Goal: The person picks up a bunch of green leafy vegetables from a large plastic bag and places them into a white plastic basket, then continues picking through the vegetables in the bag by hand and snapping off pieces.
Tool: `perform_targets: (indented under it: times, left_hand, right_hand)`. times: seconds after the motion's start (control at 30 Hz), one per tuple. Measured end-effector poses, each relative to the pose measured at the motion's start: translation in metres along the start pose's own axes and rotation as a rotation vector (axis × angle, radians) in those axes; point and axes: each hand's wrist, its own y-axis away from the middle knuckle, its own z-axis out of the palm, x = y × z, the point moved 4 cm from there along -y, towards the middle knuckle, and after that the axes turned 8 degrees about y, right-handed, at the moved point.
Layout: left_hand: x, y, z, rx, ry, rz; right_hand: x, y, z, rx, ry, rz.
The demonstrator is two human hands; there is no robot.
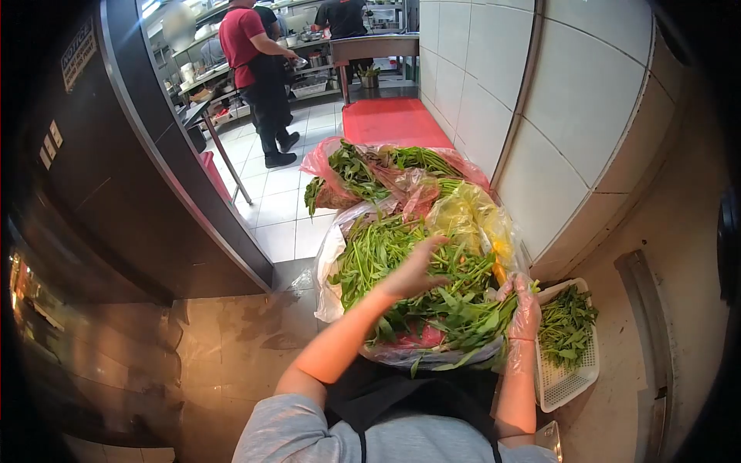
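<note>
A large heap of long-stemmed leafy greens (378, 251) lies in front of me on a spread plastic bag (330, 289). Over the middle of the heap is my left hand (415, 272), bare, with its fingers apart and nothing visible in them. My right hand (523, 309), in a clear plastic glove, closes around a bunch of leafy greens (494, 320) at the heap's right side. Just beyond the hands rests a crumpled yellow plastic bag (471, 212). To the right, a white perforated basket (552, 393) holds more greens (567, 328).
Behind the heap, a pink plastic bag (328, 166) with more greens sits before a red surface (394, 123). A tiled wall (571, 131) borders the right, a dark door frame (185, 177) the left. A person in a red shirt (243, 46) stands in the kitchen beyond.
</note>
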Motion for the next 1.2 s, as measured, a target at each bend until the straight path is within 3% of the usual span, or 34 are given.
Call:
perform_targets:
  times: [0.07,0.13,0.17,0.27,0.37,0.47,0.6,0.67,0.77,0.87,0.97,1.2]
  left_hand:
    - [-0.052,0.001,-0.057,0.193,-0.425,-0.221]
    - [-0.071,0.023,-0.108,0.345,-0.743,-0.774]
    - [-0.073,0.032,-0.123,0.294,-0.747,-0.913]
    - [-0.123,0.06,-0.141,0.208,-0.716,-0.961]
    - [-0.115,0.063,-0.148,0.208,-0.463,-0.958]
    - [-0.05,0.062,-0.156,0.349,-0.401,-0.691]
    - [0.062,0.056,-0.153,0.421,-0.417,-0.138]
    - [0.092,0.048,-0.15,0.382,-0.009,-0.332]
    - [0.099,0.034,-0.144,0.392,0.213,-0.246]
    - [0.1,0.027,-0.122,0.407,0.337,-0.133]
    - [0.101,0.021,-0.101,0.392,0.42,-0.103]
    - [0.109,0.014,-0.061,0.37,0.405,-0.101]
  right_hand:
    - [-0.005,0.003,-0.005,-0.027,0.078,0.005]
    - [-0.015,0.009,0.004,-0.039,0.162,-0.024]
    - [-0.018,0.011,0.008,-0.046,0.203,-0.038]
    - [-0.007,0.005,0.015,-0.141,0.129,-0.067]
    - [0.005,0.003,0.023,-0.153,0.099,-0.082]
    - [-0.002,0.007,0.035,-0.147,0.095,-0.035]
    - [-0.001,0.008,0.035,-0.24,0.15,0.021]
    - [-0.005,0.008,0.043,-0.31,0.236,0.012]
    - [-0.022,0.013,0.072,-0.406,0.447,-0.044]
    - [-0.05,0.017,0.104,-0.403,0.687,-0.182]
    - [-0.065,0.017,0.132,-0.5,0.854,-0.691]
    - [-0.069,0.025,0.147,-0.305,0.963,-0.9]
